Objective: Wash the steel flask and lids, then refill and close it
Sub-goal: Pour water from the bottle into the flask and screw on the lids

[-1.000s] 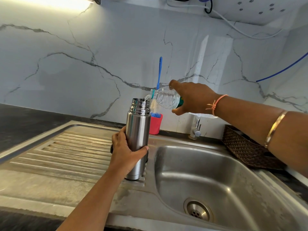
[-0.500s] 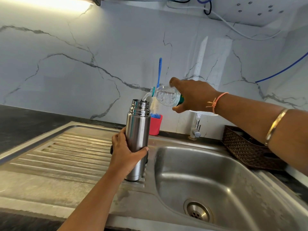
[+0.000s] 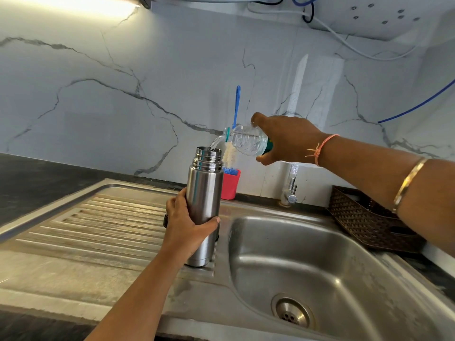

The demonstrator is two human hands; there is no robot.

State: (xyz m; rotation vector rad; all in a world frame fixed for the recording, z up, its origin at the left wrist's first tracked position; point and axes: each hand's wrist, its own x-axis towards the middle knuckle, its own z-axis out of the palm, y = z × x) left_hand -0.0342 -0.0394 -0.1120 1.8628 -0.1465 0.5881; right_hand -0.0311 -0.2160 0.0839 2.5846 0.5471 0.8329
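The steel flask (image 3: 204,193) stands upright and uncapped on the drainboard (image 3: 98,225), right beside the sink basin. My left hand (image 3: 185,225) grips its lower body. My right hand (image 3: 285,140) holds a clear plastic bottle (image 3: 246,141) tipped sideways over the flask's mouth. A thin stream of water runs from the bottle's neck into the flask. A dark object shows partly behind the flask and my left hand; I cannot tell what it is.
A red cup (image 3: 231,184) with a blue-handled bottle brush (image 3: 235,114) stands at the wall behind the flask. The tap (image 3: 290,185) rises behind the steel sink basin (image 3: 307,262). A brown woven basket (image 3: 369,217) sits at the right. Dark countertop lies at the left.
The bottle has shifted very slightly while the water keeps pouring. Both hands and the flask stay in place.
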